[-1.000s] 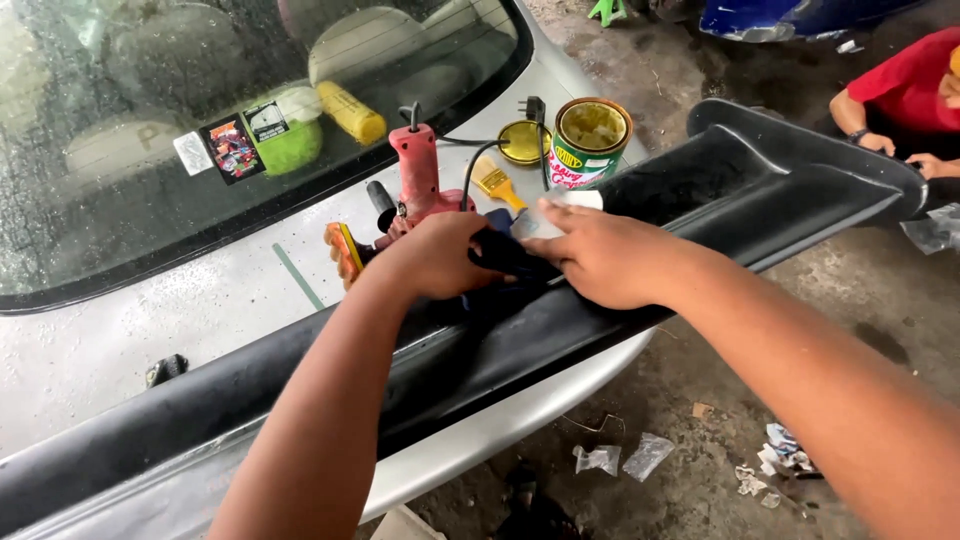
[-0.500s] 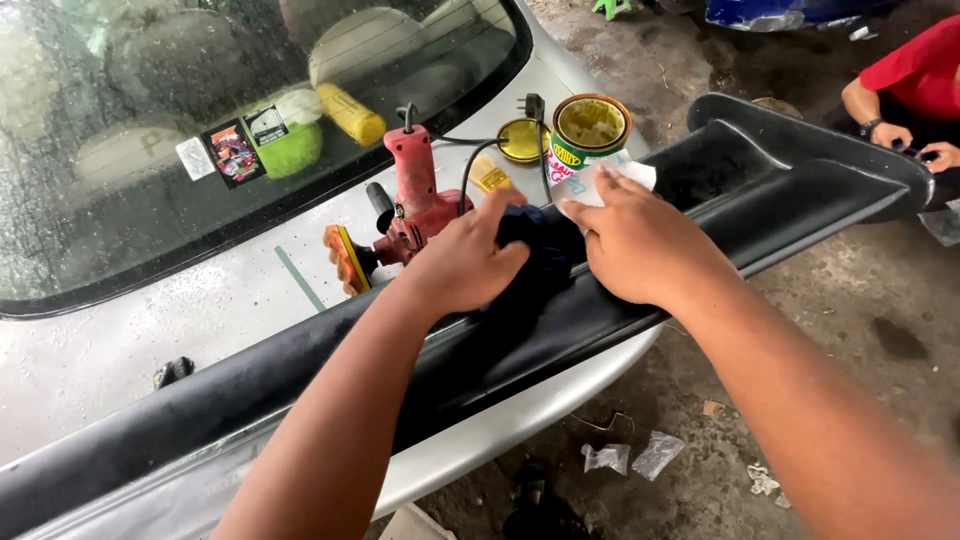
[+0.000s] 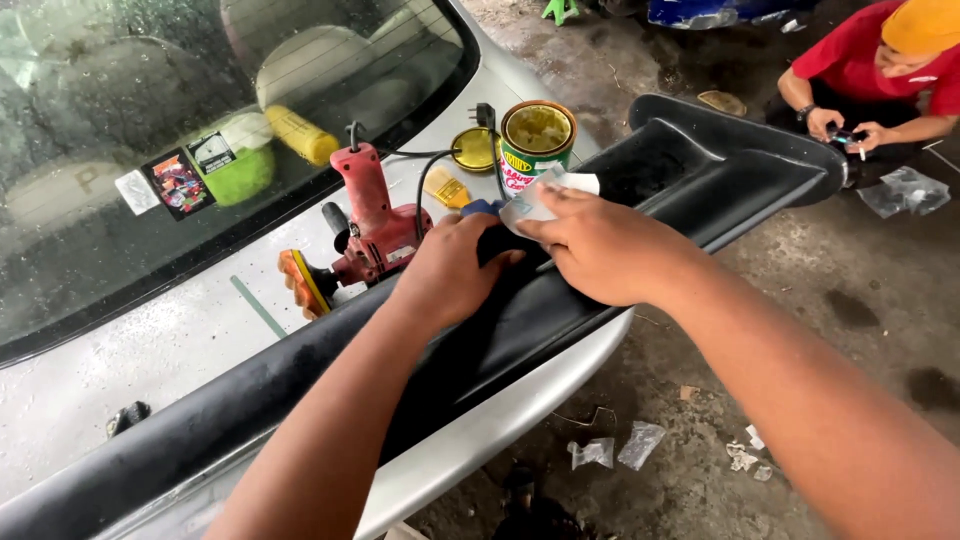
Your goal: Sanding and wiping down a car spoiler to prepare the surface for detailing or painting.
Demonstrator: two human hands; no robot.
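Lying across the silver car's rear deck [image 3: 130,390] from near left to far right: long black spoiler [image 3: 250,400], looking stiff, light for its length, smooth and probably slippery, awkward because so long; likely best gripped along the thick rounded near edge or at the upturned end, not the thin lip.

Sitting behind the rear window [image 3: 120,150] at far left: small white rectangular sticker [image 3: 137,191], then darker picture sticker [image 3: 180,183], then white label on round green thing [image 3: 240,170], then yellow cylinder [image 3: 300,135] lying on its side.

Resting on the deck just beyond the spoiler: red power polisher [image 3: 370,215] with orange pad [image 3: 297,285], black cord trailing away.

Pressing down on the spoiler's top at mid-scene: left hand [image 3: 445,275], fingers curled over the ridge, gripping it as far as can be judged.

Standing just far of the hands: yellow-handled brush [image 3: 450,188], round yellow lid [image 3: 474,150], open round tin [image 3: 537,145] with green and yellow label, yellowish stuff inside.

Holding a small pale sheet [image 3: 540,195] flat against the spoiler: right hand [image 3: 600,245], fingers closed on it, the two hands almost touching.

Crouching at far right on the dirty floor: another person in a red sleeve [image 3: 850,60], hands busy with something small. Lying near right: crumpled clear wrappers [image 3: 615,450].
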